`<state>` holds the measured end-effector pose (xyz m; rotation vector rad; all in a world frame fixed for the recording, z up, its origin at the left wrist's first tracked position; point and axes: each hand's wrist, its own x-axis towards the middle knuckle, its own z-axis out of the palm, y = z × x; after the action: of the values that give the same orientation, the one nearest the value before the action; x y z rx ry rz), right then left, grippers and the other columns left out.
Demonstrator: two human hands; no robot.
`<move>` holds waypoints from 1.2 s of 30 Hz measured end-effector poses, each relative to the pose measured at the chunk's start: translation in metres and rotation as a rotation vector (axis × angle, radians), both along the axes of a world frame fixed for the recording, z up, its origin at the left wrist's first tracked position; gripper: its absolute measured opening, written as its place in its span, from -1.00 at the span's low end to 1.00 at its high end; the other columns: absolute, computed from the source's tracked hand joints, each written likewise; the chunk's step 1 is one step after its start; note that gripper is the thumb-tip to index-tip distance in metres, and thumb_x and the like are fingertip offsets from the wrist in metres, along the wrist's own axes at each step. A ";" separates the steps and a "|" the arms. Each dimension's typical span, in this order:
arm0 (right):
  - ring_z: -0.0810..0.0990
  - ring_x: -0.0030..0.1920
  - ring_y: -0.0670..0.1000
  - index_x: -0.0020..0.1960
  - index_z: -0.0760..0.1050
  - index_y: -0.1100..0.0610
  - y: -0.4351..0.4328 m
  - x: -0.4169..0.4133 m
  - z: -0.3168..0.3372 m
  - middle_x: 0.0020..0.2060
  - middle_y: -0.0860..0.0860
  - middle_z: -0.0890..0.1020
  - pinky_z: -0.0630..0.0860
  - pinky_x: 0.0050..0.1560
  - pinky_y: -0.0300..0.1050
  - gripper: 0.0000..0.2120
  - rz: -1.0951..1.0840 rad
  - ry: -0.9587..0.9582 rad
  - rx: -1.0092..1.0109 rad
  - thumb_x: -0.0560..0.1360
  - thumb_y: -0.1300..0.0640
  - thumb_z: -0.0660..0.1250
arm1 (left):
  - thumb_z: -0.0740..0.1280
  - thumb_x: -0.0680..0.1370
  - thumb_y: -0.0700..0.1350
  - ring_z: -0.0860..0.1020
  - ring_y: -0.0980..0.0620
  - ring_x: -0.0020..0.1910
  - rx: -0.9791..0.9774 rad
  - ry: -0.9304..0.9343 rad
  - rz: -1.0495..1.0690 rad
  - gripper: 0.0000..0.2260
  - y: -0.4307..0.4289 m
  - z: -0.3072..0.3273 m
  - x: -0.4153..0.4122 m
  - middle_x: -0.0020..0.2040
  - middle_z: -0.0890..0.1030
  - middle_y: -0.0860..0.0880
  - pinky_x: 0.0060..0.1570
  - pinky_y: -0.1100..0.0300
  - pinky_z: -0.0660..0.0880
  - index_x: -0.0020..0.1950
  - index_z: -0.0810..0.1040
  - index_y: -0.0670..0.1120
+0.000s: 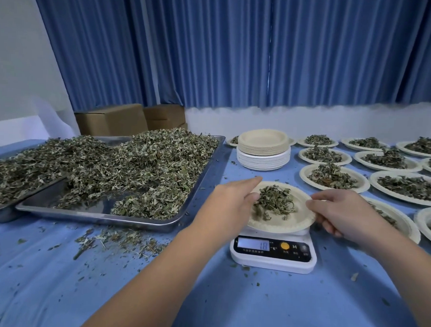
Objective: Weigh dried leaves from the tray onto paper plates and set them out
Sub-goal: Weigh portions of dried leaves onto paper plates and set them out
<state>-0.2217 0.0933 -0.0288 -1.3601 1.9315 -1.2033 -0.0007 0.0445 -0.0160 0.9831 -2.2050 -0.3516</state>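
A white round paper plate [281, 224] of dried green leaves [274, 200] sits on a white digital scale [273, 256] reading 18, right of the steel tray [103, 214]. The right hand [340, 213] pinches its right rim. The left hand [230, 203] rests on its left rim, forefinger straight, grip unclear.

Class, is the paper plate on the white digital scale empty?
No, dried green leaves lie on the white paper plate atop the white digital scale.

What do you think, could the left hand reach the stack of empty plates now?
Probably yes: the left hand, at the plate on the scale, has only open cloth before the stack.
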 end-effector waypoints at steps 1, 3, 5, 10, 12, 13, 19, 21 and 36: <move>0.37 -0.60 -0.05 -0.10 0.58 0.13 0.000 0.000 0.000 -0.57 0.02 0.52 0.30 -0.52 -0.16 -0.93 -0.002 -0.006 -0.004 0.51 0.16 0.34 | 0.25 0.64 -0.11 0.54 0.05 0.19 -0.026 -0.023 0.006 -0.68 -0.001 0.000 0.004 0.28 0.58 -0.01 0.25 0.22 0.40 0.39 0.49 -0.03; 0.37 -0.60 -0.04 -0.10 0.57 0.16 -0.001 0.000 0.000 -0.55 0.02 0.52 0.29 -0.53 -0.17 -0.92 -0.010 -0.009 -0.007 0.51 0.16 0.34 | 0.22 0.64 -0.06 0.55 0.04 0.18 -0.097 -0.020 0.096 -0.74 -0.008 0.000 0.017 0.22 0.61 0.00 0.25 0.09 0.44 0.27 0.59 -0.05; 0.38 -0.57 -0.01 -0.11 0.56 0.17 -0.002 0.000 0.000 -0.53 0.05 0.53 0.29 -0.52 -0.16 -0.91 -0.021 -0.002 -0.012 0.52 0.16 0.33 | 0.22 0.63 -0.06 0.57 0.01 0.05 -0.136 -0.026 0.258 -0.78 -0.021 0.003 0.034 0.11 0.62 -0.02 0.15 0.05 0.50 0.14 0.63 -0.06; 0.38 -0.56 0.00 -0.10 0.54 0.09 -0.002 -0.002 0.000 -0.55 -0.01 0.53 0.29 -0.54 -0.19 -0.96 -0.039 -0.013 -0.035 0.52 0.16 0.33 | 0.31 0.58 -0.07 0.54 -0.10 0.08 0.023 -0.434 0.572 -0.69 -0.065 0.019 0.083 0.32 0.44 -0.12 0.11 -0.04 0.54 0.33 0.51 0.02; 0.38 -0.57 -0.01 -0.06 0.54 0.09 -0.002 -0.002 0.000 -0.56 -0.02 0.53 0.28 -0.56 -0.19 -0.97 -0.044 -0.021 -0.040 0.52 0.16 0.33 | 0.30 0.59 0.03 0.49 -0.15 0.21 0.078 -0.661 0.587 -0.59 -0.079 0.024 0.097 0.39 0.39 -0.15 0.22 -0.10 0.48 0.44 0.39 0.08; 0.38 -0.58 -0.02 -0.03 0.53 0.09 -0.002 -0.003 0.000 -0.56 -0.02 0.54 0.28 -0.57 -0.21 -0.95 -0.049 -0.026 -0.042 0.52 0.16 0.33 | 0.29 0.59 0.06 0.49 -0.15 0.24 0.121 -0.727 0.557 -0.56 -0.085 0.024 0.102 0.42 0.37 -0.15 0.26 -0.08 0.45 0.47 0.34 0.10; 0.33 -0.61 -0.02 -0.04 0.56 0.24 -0.003 -0.004 0.001 -0.56 0.04 0.51 0.25 -0.61 -0.27 -0.88 -0.086 -0.056 -0.045 0.52 0.19 0.30 | 0.32 0.59 -0.05 0.59 0.08 -0.27 0.287 -0.802 0.396 -0.59 -0.102 0.010 0.118 0.22 0.54 -0.09 -0.29 0.21 0.51 0.44 0.38 0.07; 0.31 -0.64 -0.03 -0.08 0.57 0.23 -0.002 -0.004 0.002 -0.57 0.05 0.50 0.24 -0.63 -0.29 -0.87 -0.099 -0.048 -0.050 0.52 0.20 0.29 | 0.36 0.57 -0.09 0.52 0.10 -0.41 0.261 -0.738 0.409 -0.62 -0.104 0.007 0.120 0.02 0.53 -0.02 -0.44 0.25 0.42 0.39 0.45 0.06; 0.32 -0.64 -0.05 -0.07 0.57 0.11 -0.006 -0.009 -0.001 -0.60 -0.05 0.51 0.25 -0.63 -0.29 -0.91 -0.119 -0.014 -0.081 0.52 0.14 0.30 | 0.09 0.54 -0.45 0.31 0.05 -0.57 0.197 -0.120 0.414 -0.57 -0.098 0.020 0.121 -0.17 0.54 -0.09 -0.68 0.28 0.20 0.04 0.54 0.05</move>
<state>-0.2311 0.0876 -0.0301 -1.2881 1.9975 -1.3566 0.1198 -0.0534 0.0045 1.5682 -2.0288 -0.3264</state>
